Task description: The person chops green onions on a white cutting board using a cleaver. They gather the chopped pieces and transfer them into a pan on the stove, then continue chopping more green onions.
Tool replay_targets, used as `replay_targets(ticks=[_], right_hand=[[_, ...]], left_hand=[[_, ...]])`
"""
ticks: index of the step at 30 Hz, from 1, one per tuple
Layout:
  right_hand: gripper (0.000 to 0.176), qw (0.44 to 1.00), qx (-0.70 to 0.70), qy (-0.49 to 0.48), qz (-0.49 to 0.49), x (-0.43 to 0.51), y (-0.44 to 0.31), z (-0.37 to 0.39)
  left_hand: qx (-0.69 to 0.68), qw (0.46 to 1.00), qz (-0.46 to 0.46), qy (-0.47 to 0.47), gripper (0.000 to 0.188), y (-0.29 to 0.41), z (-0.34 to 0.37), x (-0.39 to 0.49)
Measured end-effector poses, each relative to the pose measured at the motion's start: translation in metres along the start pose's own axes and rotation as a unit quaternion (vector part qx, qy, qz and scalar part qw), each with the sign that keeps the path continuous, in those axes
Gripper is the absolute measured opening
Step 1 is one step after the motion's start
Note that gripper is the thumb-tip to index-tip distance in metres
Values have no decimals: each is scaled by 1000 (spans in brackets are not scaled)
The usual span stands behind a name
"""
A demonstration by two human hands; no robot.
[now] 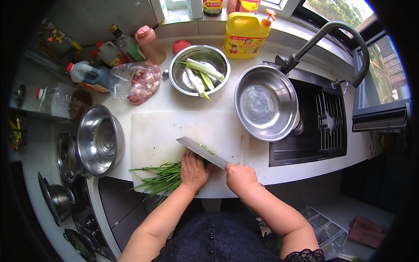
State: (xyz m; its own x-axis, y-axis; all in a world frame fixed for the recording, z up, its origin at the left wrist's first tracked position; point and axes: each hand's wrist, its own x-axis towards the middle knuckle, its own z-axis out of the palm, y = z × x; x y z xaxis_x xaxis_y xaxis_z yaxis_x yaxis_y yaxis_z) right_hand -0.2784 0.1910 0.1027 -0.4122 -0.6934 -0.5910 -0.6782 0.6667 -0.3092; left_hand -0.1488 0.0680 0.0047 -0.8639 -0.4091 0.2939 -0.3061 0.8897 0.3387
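Note:
My right hand (241, 177) grips the handle of a kitchen cleaver (201, 151), whose blade slants up to the left over a white cutting board (157, 127). Under my left hand (194, 172) a bunch of green garlic chives (160, 178) is pressed down, its long leaves fanning over the board's front left edge. My left fingertips are close against the blade. Small chopped green bits (208, 149) lie along the blade's far side. The cut ends of the bunch are hidden behind my left hand and the blade.
A steel basin (266, 101) overlaps the black sink (304, 155) at right; another (100, 140) stands left. Behind the board are a bowl (226, 77) holding leek pieces (206, 70), bagged raw meat (144, 82) and a yellow detergent jug (245, 36). Several bottles (124, 42) crowd the back left.

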Motion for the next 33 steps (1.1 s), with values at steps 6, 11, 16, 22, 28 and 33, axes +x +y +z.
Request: replay_targets(ticks=[6, 11, 16, 22, 28, 33], right_hand=[[12, 1000, -7, 22, -4, 2, -1, -3], [12, 1000, -7, 15, -17, 5, -2, -3], [13, 1000, 2, -7, -9, 2, 5, -3], [13, 999, 26, 32, -2, 15, 2, 11], [15, 997, 58, 56, -8, 22, -1, 9], [15, 999, 40, 20, 8, 1, 10, -5]], left_hand=[[77, 995, -7, -67, 55, -2, 7, 0], [69, 991, -40, -106, 51, 2, 5, 1], [67, 991, -55, -102, 48, 4, 4, 3], [74, 989, -75, -101, 49, 4, 8, 2], [88, 988, -91, -89, 57, 6, 9, 0], [72, 984, -105, -125, 59, 7, 8, 1]])
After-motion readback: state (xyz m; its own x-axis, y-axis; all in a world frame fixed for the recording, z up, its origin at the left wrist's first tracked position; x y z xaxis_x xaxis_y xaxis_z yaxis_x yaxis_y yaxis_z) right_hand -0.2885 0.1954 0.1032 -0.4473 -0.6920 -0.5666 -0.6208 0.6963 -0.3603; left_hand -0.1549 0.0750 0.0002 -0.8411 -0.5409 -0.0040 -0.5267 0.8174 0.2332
